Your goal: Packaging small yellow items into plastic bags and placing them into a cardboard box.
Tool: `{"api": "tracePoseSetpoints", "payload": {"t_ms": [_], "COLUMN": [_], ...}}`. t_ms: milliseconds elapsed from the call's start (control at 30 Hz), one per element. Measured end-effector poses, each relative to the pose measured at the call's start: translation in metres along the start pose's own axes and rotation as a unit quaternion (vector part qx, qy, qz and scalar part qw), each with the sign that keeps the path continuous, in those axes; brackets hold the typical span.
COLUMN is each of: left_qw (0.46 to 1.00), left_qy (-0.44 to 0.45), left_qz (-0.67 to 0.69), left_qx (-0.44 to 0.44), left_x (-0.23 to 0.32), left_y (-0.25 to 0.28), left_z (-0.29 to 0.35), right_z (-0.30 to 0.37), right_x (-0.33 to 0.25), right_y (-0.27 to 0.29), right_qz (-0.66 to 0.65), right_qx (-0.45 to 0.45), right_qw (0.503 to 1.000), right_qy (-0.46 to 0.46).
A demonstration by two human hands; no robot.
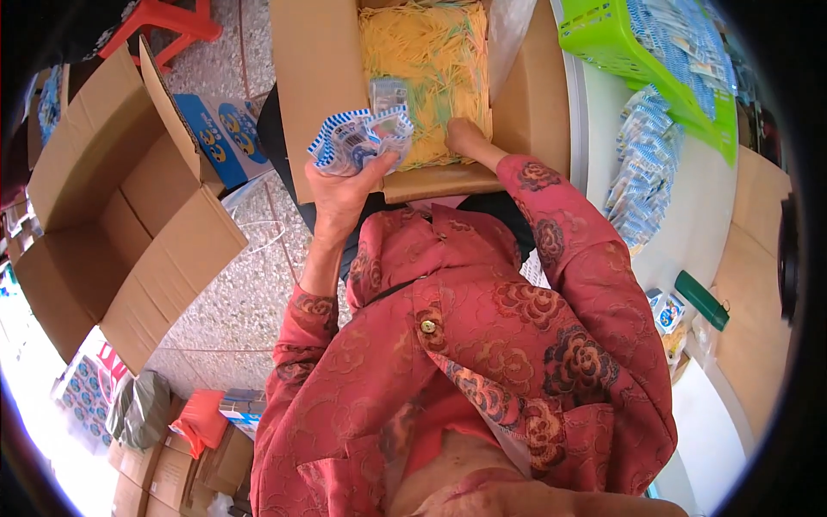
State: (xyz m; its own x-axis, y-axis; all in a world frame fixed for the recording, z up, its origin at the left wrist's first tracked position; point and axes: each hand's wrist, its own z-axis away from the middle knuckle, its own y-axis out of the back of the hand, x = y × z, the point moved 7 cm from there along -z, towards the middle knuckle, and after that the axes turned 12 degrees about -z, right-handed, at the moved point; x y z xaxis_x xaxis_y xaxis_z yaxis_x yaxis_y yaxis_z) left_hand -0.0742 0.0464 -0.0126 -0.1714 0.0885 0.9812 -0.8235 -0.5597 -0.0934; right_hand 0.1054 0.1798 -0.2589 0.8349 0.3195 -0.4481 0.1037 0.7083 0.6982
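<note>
Terrazzo (228, 302); left hand (346, 188) cupped round packets (351, 138), right hand (466, 140) curled at sticks (422, 43)

In our left hand (345, 194) we grip a bunch of clear packets (355, 142) with blue-and-white striped edges over an open cardboard box (312, 77), while our right hand (466, 139) is down at the thin yellow pieces (420, 47) inside it, its fingertips hidden. To our right we see a lime-green basket (603, 45) of similar packets on a white table (708, 211), more heaped beside it, and to our left a second open carton (177, 250).
</note>
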Motion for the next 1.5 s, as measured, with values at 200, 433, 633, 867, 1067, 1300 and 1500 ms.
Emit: {"api": "tracePoseSetpoints", "payload": {"t_ms": [200, 433, 633, 867, 1067, 1300, 1500], "left_qw": [0.999, 1.0, 0.998, 0.999, 0.998, 0.996, 0.998], "left_qy": [0.019, 0.022, 0.049, 0.038, 0.045, 0.042, 0.007], "left_qz": [-0.002, 0.002, -0.029, -0.018, -0.016, -0.034, -0.03], "left_qx": [-0.029, -0.011, -0.035, -0.031, -0.033, -0.069, -0.059], "left_x": [-0.004, -0.008, -0.013, -0.011, -0.01, -0.01, 0.006], "left_y": [-0.005, -0.002, -0.003, -0.002, -0.004, -0.004, -0.013], "left_z": [-0.003, -0.006, -0.011, -0.01, -0.004, 0.007, 0.015], "right_z": [-0.014, -0.022, -0.033, -0.029, -0.013, 0.009, 0.042], "right_x": [0.008, -0.007, 0.016, 0.028, 0.042, 0.004, -0.021], "right_y": [-0.017, -0.018, -0.025, -0.025, -0.028, -0.003, 0.007], "right_qz": [0.033, 0.014, -0.028, -0.113, -0.365, -0.485, -0.399], "right_qx": [-0.031, -0.072, -0.065, -0.124, -0.155, -0.219, -0.243], "right_qw": [0.998, 0.994, 0.993, 0.978, 0.881, 0.826, 0.877], "right_qy": [-0.04, -0.085, -0.093, -0.12, -0.259, -0.187, -0.111]}}
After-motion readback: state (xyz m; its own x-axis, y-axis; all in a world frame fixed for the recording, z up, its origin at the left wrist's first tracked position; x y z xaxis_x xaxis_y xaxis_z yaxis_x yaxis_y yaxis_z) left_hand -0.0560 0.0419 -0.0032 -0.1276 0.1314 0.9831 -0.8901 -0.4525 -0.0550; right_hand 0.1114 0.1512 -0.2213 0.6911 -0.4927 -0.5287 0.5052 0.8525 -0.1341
